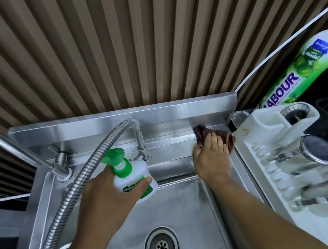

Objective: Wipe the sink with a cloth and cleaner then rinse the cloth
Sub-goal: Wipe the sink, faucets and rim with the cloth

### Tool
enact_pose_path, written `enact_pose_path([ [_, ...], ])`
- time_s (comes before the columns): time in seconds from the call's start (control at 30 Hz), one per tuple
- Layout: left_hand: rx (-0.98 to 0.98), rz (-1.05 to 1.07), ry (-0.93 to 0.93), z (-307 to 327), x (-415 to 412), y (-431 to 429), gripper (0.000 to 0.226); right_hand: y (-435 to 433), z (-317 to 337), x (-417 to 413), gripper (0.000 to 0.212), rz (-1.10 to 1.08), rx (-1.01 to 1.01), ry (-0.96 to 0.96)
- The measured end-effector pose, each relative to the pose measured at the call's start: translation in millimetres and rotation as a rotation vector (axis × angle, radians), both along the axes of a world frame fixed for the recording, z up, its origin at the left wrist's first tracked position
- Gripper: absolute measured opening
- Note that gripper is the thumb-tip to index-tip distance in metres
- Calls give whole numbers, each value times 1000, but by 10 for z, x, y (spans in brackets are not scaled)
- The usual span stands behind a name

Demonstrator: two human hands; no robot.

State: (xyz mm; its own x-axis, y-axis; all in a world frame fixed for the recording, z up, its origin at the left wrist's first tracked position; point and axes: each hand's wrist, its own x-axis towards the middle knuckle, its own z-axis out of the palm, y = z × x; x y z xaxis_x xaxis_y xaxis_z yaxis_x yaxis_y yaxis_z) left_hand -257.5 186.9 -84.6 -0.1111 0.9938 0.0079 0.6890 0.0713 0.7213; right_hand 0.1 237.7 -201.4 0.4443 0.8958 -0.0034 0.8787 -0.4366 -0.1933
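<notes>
A person leans over a brushed stainless-steel sink (185, 202), the right hand (211, 156) laid fairly flat, fingers extended, pressing a crumpled dark-brown cloth (201, 132) onto the narrow back ledge at the far right corner, just beside a white plastic dish rack (259, 135). It is a palm-down hold that spreads pressure for scrubbing rather than gripping. The left hand (109, 194) is wrapped around a white plastic spray bottle with a green trigger head (132, 178), thumb across its green-lettered label. It hangs over the basin's rear left, nozzle aimed towards the back wall, apparently kept ready to dose the next stretch of metal. The wiping looks to be under way on the upper ledge, and the rinse is yet to come. The steel is smooth and reflective, with a faint cloudy film on the basin floor around the round perforated steel drain (162, 246). A ribbed, flexible metal hose (81, 183) arcs over from a tap at the back, and a straight polished steel spout (23, 154) crosses at left. The rack holds upturned shiny steel cups (308, 153); behind it stands a green-and-white plastic bottle of dish liquid (286, 80). Ridged brown slats (113, 49) line the wall — matte against all the gleam.
</notes>
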Motion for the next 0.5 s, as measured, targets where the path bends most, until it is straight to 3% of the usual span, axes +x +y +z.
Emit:
enact_pose_path([
  [0.07,-5,1,-5,5,2,0,45,-9,30,-226,68,12,10,6],
  [0.23,-16,3,7,-12,-2,-2,46,-276,-20,-622,62,561,80,29],
  [0.3,-12,-3,-1,-5,2,-8,47,-157,-22,-376,60,379,117,18],
  [0.4,-6,1,-11,-7,-1,0,48,100,52,-136,66,-105,42,95],
  [0.5,-8,11,-15,-8,0,-4,48,285,174,-466,62,-190,11,174],
])
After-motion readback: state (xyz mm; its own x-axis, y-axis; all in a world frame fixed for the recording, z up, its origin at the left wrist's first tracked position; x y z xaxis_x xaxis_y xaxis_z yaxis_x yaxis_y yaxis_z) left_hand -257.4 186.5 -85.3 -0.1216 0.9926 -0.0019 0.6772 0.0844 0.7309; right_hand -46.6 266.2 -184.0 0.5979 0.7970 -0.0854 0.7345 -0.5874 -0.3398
